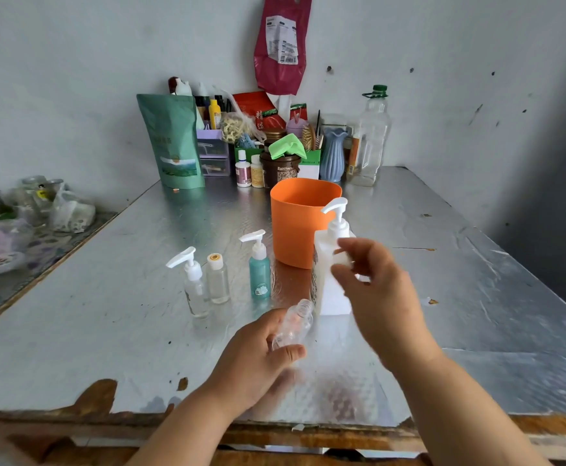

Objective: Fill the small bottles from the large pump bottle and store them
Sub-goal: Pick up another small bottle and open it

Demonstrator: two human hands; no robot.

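Early stage: left hand (258, 351) holds an open, empty-looking clear bottle (295, 322) tilted near the pump bottle (330, 264); right hand (372, 290) pinches a small white piece, likely its cap. Bin (295, 223) looks empty; three bottles (219, 280) wait on the surface (107, 314)

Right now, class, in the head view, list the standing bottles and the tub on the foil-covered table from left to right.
Clear pump bottle → small capped clear bottle → teal pump bottle → orange tub → large white pump bottle.
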